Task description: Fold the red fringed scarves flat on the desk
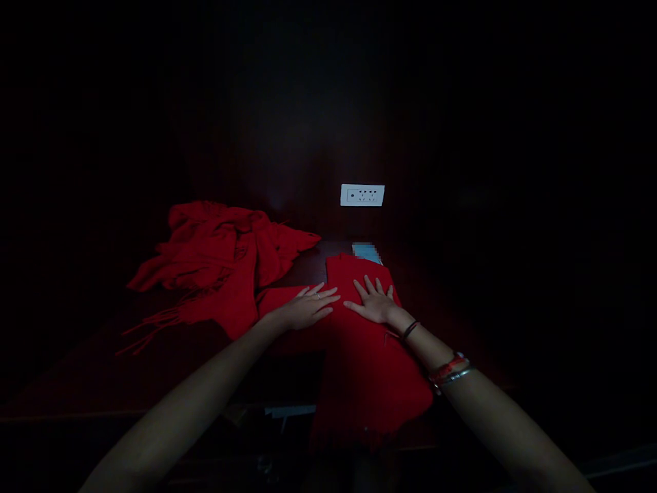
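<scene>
A red scarf (359,370) lies flat on a dark table, its fringed near end hanging over the front edge. My right hand (376,305) rests on it with fingers spread, palm down. Just to the left, my left hand (308,307) lies flat with fingers stretched out, on a strip of red cloth that runs leftward from the scarf. Beyond my left hand is a crumpled heap of red fringed cloth (210,253). Whether the strip joins the heap and the scarf cannot be made out in the dim light.
A white wall socket (362,195) is set in the dark panel behind the table. A light blue item (366,252), partly blurred, lies behind the scarf. The table's front edge (76,415) runs below my forearms, with dim objects under it.
</scene>
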`<move>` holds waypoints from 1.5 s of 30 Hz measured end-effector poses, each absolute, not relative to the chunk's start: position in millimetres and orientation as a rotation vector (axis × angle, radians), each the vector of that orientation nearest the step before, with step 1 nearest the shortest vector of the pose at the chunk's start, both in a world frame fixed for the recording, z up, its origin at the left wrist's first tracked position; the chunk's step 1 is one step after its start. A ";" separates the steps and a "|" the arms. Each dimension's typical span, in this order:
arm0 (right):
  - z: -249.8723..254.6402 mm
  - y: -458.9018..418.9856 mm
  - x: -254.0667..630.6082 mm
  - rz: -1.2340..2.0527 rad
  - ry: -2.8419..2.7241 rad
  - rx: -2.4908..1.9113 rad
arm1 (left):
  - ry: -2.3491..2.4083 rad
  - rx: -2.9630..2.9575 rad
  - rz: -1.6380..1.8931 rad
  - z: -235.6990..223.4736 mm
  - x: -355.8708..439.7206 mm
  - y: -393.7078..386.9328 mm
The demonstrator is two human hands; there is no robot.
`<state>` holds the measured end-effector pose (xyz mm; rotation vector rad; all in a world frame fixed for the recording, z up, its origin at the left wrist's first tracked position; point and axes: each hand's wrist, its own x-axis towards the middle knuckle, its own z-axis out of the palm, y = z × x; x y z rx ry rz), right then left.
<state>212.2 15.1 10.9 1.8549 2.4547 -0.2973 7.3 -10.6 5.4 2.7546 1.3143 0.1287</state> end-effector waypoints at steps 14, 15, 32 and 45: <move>29.2 -18.3 248.8 -0.308 2.553 1.547 | 1.323 2.669 0.086 7.2 3.7 -11.5; 37.6 -16.4 248.5 -0.364 2.522 1.506 | 1.320 2.671 0.105 6.5 4.0 -10.8; 11.5 10.1 233.4 -0.197 2.695 1.583 | 1.282 2.727 0.154 6.6 2.0 -12.8; 48.9 9.8 233.8 -0.242 2.590 1.624 | 1.275 2.726 0.169 3.4 1.2 -10.2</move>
